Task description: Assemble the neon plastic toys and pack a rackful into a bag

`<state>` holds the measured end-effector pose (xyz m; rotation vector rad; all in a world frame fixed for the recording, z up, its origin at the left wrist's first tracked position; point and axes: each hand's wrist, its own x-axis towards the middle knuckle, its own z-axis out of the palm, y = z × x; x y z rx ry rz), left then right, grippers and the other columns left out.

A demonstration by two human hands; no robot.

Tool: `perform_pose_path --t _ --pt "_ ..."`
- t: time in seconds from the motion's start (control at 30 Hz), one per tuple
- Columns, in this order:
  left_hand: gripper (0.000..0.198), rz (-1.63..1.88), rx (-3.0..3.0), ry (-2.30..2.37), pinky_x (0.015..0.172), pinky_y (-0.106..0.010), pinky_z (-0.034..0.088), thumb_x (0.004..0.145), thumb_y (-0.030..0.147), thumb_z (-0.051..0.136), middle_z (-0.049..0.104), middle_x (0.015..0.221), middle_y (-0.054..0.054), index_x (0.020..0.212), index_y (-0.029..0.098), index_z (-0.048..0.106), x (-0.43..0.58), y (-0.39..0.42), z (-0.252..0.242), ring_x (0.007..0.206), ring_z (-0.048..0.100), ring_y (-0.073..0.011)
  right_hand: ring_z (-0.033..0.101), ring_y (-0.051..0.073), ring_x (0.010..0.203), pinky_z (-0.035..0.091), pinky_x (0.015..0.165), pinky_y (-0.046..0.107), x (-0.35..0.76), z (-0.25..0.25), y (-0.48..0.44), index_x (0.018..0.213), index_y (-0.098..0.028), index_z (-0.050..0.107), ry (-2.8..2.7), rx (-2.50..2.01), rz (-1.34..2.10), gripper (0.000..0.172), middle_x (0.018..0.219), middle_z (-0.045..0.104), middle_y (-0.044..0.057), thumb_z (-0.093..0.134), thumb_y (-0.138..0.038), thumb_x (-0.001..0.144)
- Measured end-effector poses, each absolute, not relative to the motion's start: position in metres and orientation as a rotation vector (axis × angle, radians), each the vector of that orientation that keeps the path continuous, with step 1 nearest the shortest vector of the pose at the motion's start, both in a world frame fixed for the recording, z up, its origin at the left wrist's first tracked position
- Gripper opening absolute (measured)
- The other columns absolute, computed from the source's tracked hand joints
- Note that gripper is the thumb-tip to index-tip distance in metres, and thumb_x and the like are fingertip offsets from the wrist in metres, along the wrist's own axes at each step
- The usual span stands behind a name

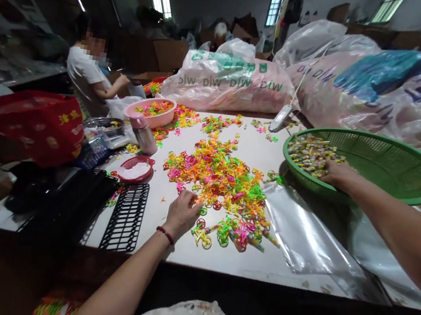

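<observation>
My left hand (pixel 182 212), with a dark red bead bracelet at the wrist, is at the near left edge of a pile of small bright plastic pieces (pixel 220 172). Its fingers are bent together, and what lies between them is too small to make out. Off to the right, my right hand (pixel 337 173) reaches over the rim of a wide green basket (pixel 390 166), its fingertips among small multicoloured pieces (pixel 310 155) that partly hide them. Several striped sticks with colourful pieces (pixel 241 235) lie below the pile.
Clear plastic bags (pixel 303 232) lie below the basket. Left are a black rack (pixel 126 216), a red sieve (pixel 147 173), a tumbler (pixel 144 138) and a pink basin (pixel 164 117). Large stuffed sacks (pixel 229 93) line the back. A person (pixel 88 70) sits at the far left.
</observation>
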<state>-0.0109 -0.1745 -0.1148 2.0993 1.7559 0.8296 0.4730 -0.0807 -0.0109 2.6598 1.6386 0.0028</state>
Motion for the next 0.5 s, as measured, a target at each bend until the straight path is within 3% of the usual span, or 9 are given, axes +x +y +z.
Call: perform_pose_path --t 0.1,0.2,0.37,0.5 --pt "0.014 0.84 2.027 1.798 0.068 -0.027 0.041 0.085 0.035 0.057 0.053 0.079 0.001 0.087 0.022 0.053 -0.012 -0.172 -0.118 0.07 0.052 -0.0139 0.06 0.032 0.097 0.038 0.069 0.037 0.474 -0.011 -0.079 0.135 -0.014 0.053 1.536 2.622 -0.092 0.057 0.123 0.051 0.033 0.066 -0.03 0.082" --pt "0.015 0.996 1.947 1.831 0.068 -0.029 0.043 0.087 0.034 0.056 0.052 0.081 0.001 0.091 0.022 0.05 -0.015 -0.17 -0.124 0.07 0.051 -0.015 0.058 0.03 0.101 0.038 0.073 0.036 0.474 -0.007 -0.083 0.137 -0.018 0.049 1.526 2.603 -0.105 0.059 0.128 0.046 0.03 0.064 -0.038 0.083" --pt "0.021 1.495 2.005 1.748 0.089 -0.043 0.048 0.088 0.031 0.057 0.054 0.107 -0.01 0.105 0.02 0.05 -0.013 -0.166 -0.124 0.1 0.054 -0.0229 0.058 0.029 0.101 0.039 0.077 0.036 0.476 -0.002 -0.085 0.133 -0.022 0.053 1.568 2.592 -0.131 0.057 0.129 0.05 0.025 0.066 -0.038 0.081" --pt "0.026 1.307 2.476 1.286 0.105 -0.048 0.04 0.089 0.03 0.058 0.057 0.119 -0.01 0.114 0.022 0.054 0.025 -0.159 -0.089 0.12 0.049 -0.0252 0.059 0.029 0.1 0.04 0.079 0.035 0.478 -0.007 -0.083 0.134 -0.018 0.053 1.647 2.583 -0.178 0.063 0.119 0.062 0.022 0.07 -0.026 0.074"
